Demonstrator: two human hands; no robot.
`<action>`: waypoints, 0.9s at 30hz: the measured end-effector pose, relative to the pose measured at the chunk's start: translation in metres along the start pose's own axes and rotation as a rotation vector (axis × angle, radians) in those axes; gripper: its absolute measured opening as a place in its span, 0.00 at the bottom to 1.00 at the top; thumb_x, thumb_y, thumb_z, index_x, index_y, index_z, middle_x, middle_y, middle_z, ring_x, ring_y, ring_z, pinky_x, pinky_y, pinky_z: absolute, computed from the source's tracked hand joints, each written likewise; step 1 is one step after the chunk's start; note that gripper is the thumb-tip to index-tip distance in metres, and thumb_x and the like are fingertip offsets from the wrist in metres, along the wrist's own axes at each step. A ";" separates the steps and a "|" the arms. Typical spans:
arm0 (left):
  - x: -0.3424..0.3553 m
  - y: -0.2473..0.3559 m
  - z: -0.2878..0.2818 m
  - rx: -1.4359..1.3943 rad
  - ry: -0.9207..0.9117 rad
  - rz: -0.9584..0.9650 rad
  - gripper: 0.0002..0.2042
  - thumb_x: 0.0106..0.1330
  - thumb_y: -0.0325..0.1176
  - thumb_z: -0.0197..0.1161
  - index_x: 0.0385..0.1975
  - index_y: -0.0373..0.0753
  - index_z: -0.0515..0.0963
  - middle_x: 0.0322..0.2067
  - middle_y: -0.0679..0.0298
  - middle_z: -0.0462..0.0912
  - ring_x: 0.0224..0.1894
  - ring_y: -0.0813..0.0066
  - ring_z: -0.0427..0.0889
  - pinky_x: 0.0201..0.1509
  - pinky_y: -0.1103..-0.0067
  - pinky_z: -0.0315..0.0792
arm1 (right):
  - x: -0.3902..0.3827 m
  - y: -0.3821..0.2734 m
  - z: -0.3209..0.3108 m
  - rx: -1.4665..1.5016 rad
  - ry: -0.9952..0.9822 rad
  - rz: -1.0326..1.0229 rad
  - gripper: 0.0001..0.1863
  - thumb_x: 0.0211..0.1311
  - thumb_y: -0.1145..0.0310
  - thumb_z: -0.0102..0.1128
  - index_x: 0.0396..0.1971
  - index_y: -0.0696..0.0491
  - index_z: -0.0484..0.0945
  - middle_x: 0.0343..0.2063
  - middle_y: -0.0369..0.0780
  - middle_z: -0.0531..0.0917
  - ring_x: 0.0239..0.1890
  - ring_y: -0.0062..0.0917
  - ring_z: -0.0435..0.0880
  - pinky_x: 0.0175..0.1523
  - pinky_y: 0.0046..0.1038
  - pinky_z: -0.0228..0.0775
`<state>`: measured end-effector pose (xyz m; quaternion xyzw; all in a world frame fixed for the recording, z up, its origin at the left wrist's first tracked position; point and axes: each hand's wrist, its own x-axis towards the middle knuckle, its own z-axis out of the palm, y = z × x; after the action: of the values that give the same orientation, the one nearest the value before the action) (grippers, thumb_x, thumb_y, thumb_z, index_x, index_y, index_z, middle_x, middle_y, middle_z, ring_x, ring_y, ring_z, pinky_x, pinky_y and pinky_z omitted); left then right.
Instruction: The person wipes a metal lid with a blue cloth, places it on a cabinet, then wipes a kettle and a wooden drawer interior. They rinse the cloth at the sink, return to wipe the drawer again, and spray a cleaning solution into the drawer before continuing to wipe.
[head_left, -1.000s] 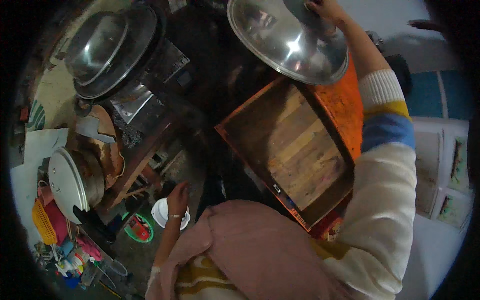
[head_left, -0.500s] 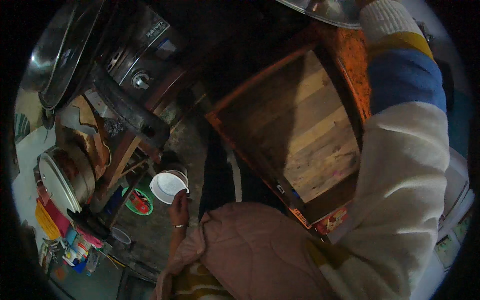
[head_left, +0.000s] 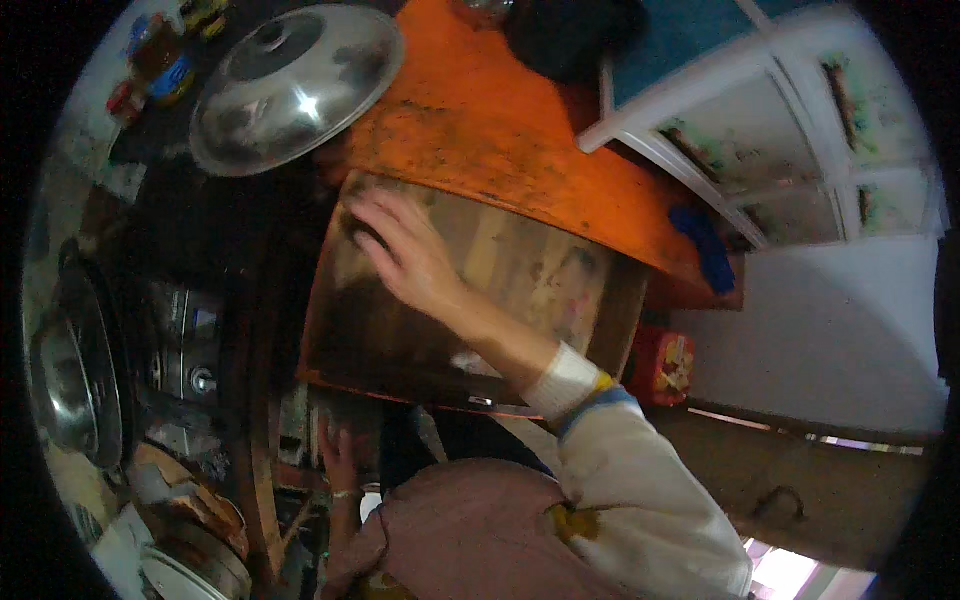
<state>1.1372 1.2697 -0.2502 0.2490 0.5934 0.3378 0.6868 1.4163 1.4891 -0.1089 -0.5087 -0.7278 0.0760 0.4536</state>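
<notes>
Orange counter (head_left: 520, 130) overhangs the open wooden drawer (head_left: 530, 270); right hand (head_left: 405, 255) inside, fingers spread wide, empty, near its left edge.

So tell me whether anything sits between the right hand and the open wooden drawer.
Nothing visible does. The right hand is already inside the open wooden drawer, fingers spread near its left side. The steel lid lies apart on the orange tabletop.
</notes>
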 end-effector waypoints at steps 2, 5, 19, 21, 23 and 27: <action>0.013 0.016 0.023 -0.167 0.011 -0.196 0.33 0.65 0.41 0.57 0.66 0.57 0.45 0.57 0.57 0.63 0.43 0.67 0.75 0.41 0.64 0.75 | -0.071 0.013 -0.068 -0.221 -0.094 0.224 0.23 0.55 0.73 0.59 0.53 0.50 0.71 0.51 0.42 0.72 0.56 0.36 0.69 0.58 0.34 0.62; 0.027 0.026 0.062 -0.323 -0.002 -0.391 0.37 0.62 0.44 0.59 0.66 0.63 0.41 0.60 0.59 0.60 0.43 0.64 0.74 0.39 0.59 0.75 | -0.136 0.067 -0.203 -0.469 0.131 0.494 0.19 0.56 0.73 0.59 0.50 0.53 0.72 0.51 0.43 0.72 0.55 0.39 0.69 0.59 0.32 0.62; 0.087 -0.024 0.110 -0.251 0.404 -0.002 0.32 0.52 0.34 0.64 0.59 0.40 0.59 0.51 0.57 0.70 0.48 0.59 0.73 0.48 0.65 0.71 | -0.284 0.351 -0.509 -1.483 -0.178 0.881 0.28 0.61 0.45 0.46 0.46 0.55 0.74 0.42 0.53 0.77 0.35 0.43 0.81 0.36 0.39 0.75; 0.083 -0.020 0.113 -0.264 0.423 0.012 0.31 0.53 0.35 0.62 0.57 0.37 0.60 0.49 0.56 0.71 0.47 0.60 0.74 0.48 0.67 0.71 | -0.269 0.320 -0.488 -1.387 -0.045 1.008 0.28 0.61 0.45 0.46 0.42 0.57 0.75 0.39 0.52 0.79 0.36 0.43 0.80 0.39 0.39 0.74; 0.081 -0.018 0.116 -0.199 0.462 -0.026 0.30 0.53 0.35 0.62 0.57 0.37 0.61 0.49 0.56 0.71 0.47 0.60 0.73 0.48 0.68 0.71 | -0.245 0.264 -0.456 -1.199 0.169 0.885 0.28 0.61 0.45 0.46 0.40 0.59 0.76 0.38 0.51 0.79 0.36 0.44 0.78 0.42 0.39 0.72; 0.084 -0.019 0.119 -0.197 0.515 -0.018 0.30 0.54 0.35 0.60 0.58 0.36 0.60 0.50 0.57 0.70 0.47 0.61 0.73 0.48 0.68 0.71 | -0.227 0.128 -0.338 -0.623 0.616 0.677 0.16 0.62 0.61 0.51 0.38 0.60 0.73 0.35 0.46 0.78 0.36 0.34 0.75 0.44 0.32 0.67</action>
<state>1.2635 1.3281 -0.2985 0.0817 0.7148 0.4401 0.5373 1.7670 1.2473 -0.1191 -0.8231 -0.3454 -0.1537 0.4237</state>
